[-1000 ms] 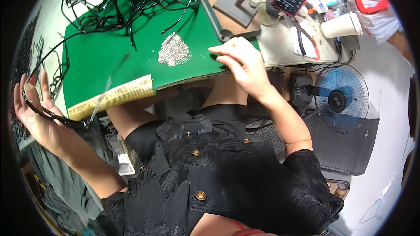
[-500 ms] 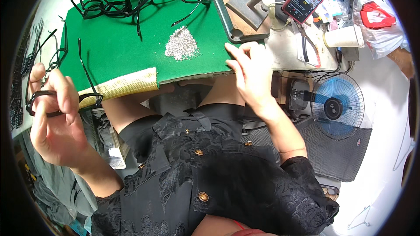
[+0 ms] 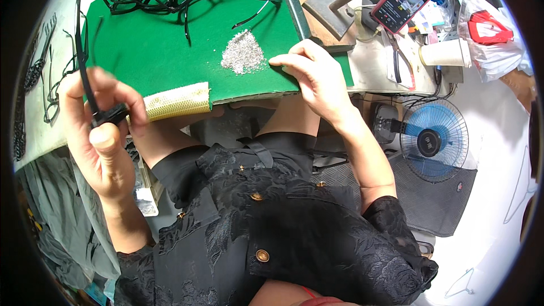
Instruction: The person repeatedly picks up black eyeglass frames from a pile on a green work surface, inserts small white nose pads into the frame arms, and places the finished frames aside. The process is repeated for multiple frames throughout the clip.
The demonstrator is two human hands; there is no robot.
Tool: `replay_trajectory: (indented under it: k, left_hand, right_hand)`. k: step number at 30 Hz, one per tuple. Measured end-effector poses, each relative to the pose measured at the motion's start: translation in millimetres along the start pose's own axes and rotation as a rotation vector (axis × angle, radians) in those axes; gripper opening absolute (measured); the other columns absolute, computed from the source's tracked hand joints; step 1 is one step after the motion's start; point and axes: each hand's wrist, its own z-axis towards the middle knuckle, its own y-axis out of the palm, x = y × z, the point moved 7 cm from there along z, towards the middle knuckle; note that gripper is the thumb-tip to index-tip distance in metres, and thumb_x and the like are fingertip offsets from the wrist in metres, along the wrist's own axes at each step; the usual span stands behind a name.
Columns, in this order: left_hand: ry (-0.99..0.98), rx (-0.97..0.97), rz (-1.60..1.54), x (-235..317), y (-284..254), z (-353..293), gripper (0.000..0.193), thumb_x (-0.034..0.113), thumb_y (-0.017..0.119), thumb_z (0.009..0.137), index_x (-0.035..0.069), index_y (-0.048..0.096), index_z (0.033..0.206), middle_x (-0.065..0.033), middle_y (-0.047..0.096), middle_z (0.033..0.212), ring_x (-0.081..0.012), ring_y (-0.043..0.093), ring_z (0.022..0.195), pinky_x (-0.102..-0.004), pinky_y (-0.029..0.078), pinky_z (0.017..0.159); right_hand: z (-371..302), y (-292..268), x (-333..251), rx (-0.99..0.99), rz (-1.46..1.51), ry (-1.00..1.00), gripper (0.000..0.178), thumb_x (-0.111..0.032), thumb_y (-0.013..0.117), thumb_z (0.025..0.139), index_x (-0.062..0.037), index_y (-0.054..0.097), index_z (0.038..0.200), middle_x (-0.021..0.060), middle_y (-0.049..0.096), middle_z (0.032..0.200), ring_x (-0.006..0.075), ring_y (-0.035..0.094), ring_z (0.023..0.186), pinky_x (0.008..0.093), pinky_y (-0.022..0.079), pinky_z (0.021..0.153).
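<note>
Spectacle frame (image 3: 110,115), black, is held raised at the green mat's (image 3: 158,59) near left corner by the left hand (image 3: 107,156), its thumb and curled fingers closed around the front, which probably steadies it while one temple arm points up and away. Along the mat's near edge lies a yellow mesh strip (image 3: 178,102), perhaps as padding. Over the mat's near right, the right hand (image 3: 322,85) holds thumb and forefinger close together; I cannot tell whether they pinch anything. Beside those fingertips, mid-mat, sits a silvery heap of tiny parts (image 3: 243,54), presumably for easy reach. Tangled black spectacle frames (image 3: 186,7) cover the mat's far side; a metal stand (image 3: 328,18) occupies its far right. Beyond that corner, a phone (image 3: 403,3) leans screen-up, likely for viewing.
</note>
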Motion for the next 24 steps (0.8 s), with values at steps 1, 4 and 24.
replay_trajectory:
  k: [1,4,24]
  left_hand:
    - [-0.021,-0.039,0.002,-1.8,-0.9,0.5,0.068,0.068,0.046,0.085,0.002,0.044,0.105,-0.0087,0.052,0.071,-0.0070,0.042,0.054,-0.0159,0.025,0.045]
    - [-0.015,-0.160,-0.121,0.1,-4.2,0.8,0.048,0.053,0.048,0.092,0.006,0.040,0.084,-0.0080,0.050,0.076,-0.0060,0.038,0.056,-0.0164,0.026,0.048]
    - [0.075,-0.176,-0.177,8.9,25.3,-2.9,0.042,0.012,0.041,0.098,0.004,0.029,0.137,-0.0197,0.055,0.096,-0.0122,0.049,0.059,-0.0218,0.041,0.053]
  right_hand:
    - [0.9,0.7,-1.7,-0.030,-0.017,-0.029,0.022,-0.003,0.065,0.076,-0.0111,0.067,0.097,0.0071,0.053,0.083,0.0237,0.056,0.078,0.0337,0.047,0.069]
    - [-5.8,-6.4,-7.3,0.004,-0.123,-0.098,0.021,-0.002,0.065,0.077,-0.0100,0.067,0.096,0.0071,0.053,0.083,0.0233,0.056,0.078,0.0336,0.047,0.069]
    - [-0.2,-4.6,-2.5,0.035,-0.002,0.039,0.015,0.007,0.059,0.080,-0.0025,0.061,0.093,0.0098,0.056,0.083,0.0224,0.059,0.076,0.0302,0.047,0.068]
